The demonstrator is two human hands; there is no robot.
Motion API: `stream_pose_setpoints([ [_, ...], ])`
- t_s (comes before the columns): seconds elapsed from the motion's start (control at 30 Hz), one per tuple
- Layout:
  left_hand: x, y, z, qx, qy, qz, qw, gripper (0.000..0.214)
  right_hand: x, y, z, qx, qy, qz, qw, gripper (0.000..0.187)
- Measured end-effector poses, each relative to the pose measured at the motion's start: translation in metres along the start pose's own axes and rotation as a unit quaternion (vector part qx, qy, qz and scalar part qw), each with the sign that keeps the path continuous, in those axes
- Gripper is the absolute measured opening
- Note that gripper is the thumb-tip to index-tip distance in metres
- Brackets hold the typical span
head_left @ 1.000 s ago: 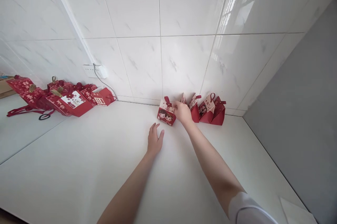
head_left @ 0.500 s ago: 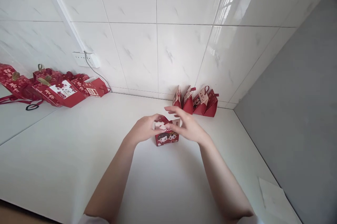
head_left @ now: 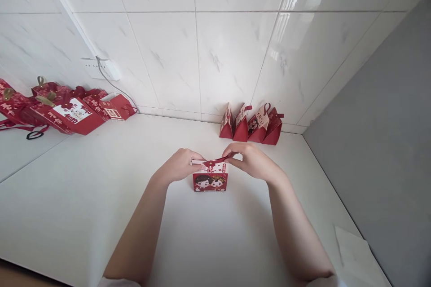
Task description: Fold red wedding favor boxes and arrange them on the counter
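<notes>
A small red and white gift box [head_left: 210,182] with two cartoon faces on its front stands upright on the white table [head_left: 215,237]. My left hand [head_left: 182,164] pinches the box's upper left corner, its thumb on the front and its fingers behind. From the top of the box a red ribbon [head_left: 220,160] runs to the right. My right hand [head_left: 245,157] has the ribbon's end pinched between thumb and fingers, just off the box's upper right corner.
Several red gift boxes [head_left: 257,125] stand by the tiled wall, right of centre. More red boxes [head_left: 81,114] lie in a heap at the left, near a wall socket [head_left: 101,69] with a grey cable. A grey panel [head_left: 377,121] borders the right side.
My right hand has moved right and closed on the ribbon, which is now stretched sideways. My left hand has closed on the box's corner. The view has shifted slightly.
</notes>
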State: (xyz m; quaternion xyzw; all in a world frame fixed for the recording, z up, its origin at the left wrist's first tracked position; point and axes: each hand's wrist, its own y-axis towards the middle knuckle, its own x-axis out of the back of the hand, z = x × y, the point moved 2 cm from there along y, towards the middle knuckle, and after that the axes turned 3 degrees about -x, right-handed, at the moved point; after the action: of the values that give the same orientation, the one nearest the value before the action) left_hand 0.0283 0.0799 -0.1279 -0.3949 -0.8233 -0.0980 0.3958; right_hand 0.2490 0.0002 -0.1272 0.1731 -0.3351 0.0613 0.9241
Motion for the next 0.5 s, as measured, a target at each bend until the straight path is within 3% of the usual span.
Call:
stream_pose_setpoints([
  [0.2,-0.001,0.0,-0.003,0.012,-0.003,-0.002,1.0,0.029,-0.002,-0.004,0.006,-0.033,-0.058,-0.005,0.998,0.012],
  [0.37,-0.002,0.0,-0.006,0.02,-0.025,0.007,0.999,0.028,-0.008,-0.006,0.006,-0.143,-0.109,0.011,0.984,0.012],
  [0.5,-0.003,-0.001,-0.005,0.011,-0.03,0.002,0.999,0.028,-0.01,-0.004,0.002,-0.165,-0.115,0.037,0.979,0.013],
])
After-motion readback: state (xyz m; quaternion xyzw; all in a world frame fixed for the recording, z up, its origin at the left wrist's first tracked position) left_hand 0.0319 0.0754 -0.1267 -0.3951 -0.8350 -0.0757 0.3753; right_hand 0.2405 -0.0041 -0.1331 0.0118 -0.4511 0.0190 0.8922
